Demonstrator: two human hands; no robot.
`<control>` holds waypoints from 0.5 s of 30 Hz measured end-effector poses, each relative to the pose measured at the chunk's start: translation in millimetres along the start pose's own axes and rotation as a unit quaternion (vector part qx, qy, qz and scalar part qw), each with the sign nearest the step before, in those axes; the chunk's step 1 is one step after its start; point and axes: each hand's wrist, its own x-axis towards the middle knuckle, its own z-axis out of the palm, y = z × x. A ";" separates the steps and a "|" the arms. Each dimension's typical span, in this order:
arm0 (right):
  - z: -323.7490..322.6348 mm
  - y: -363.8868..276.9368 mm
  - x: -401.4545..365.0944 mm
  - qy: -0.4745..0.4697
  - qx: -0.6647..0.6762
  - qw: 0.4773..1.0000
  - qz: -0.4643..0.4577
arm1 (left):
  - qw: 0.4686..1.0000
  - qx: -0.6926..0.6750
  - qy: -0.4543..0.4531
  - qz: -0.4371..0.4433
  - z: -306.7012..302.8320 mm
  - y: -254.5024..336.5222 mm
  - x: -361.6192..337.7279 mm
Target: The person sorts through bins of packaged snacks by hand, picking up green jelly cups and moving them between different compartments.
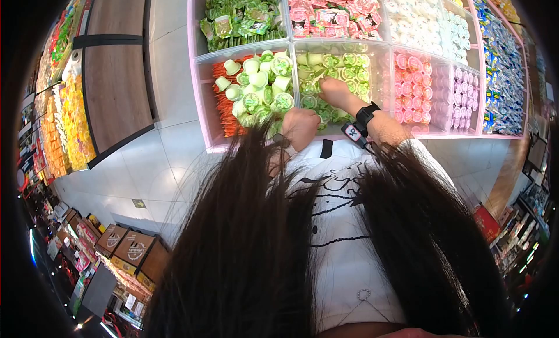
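Note:
My right hand [336,93] reaches over a clear compartment of green jelly cups [355,76], many standing in rows with their lids up. Its fingers are closed at a light green cup near the compartment's left side. Close to the front edge, beside the divider, my left hand [300,128] is curled shut; what its fingers hold, if anything, is hidden. To its left lies a jumbled heap of pale green jelly cups [256,79], tipped at various angles on top of red-orange packets [224,108]. Long hair covers part of my left wrist.
The pink-edged display bin [201,114] also has green packets [244,18], pink packets [332,15], white cups [413,18], pink cups [412,85] and purple cups [464,99]. Blue packets [503,70] fill the far right. A wooden panel [113,93] and cardboard boxes [134,250] stand left.

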 end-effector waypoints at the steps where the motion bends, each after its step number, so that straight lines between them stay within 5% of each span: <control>1: 2.3 0.8 -2.1 0.019 0.005 1.000 -0.006 | 1.000 0.001 -0.003 0.000 -0.1 0.4 0.9; 10: -3.5 -7.0 -6.7 0.085 0.078 0.993 0.012 | 1.000 -0.008 0.011 0.004 -0.2 0.2 0.5; 15: 2.6 -3.9 -2.8 0.041 0.069 0.992 -0.094 | 1.000 -0.009 0.006 0.001 0.4 0.6 1.8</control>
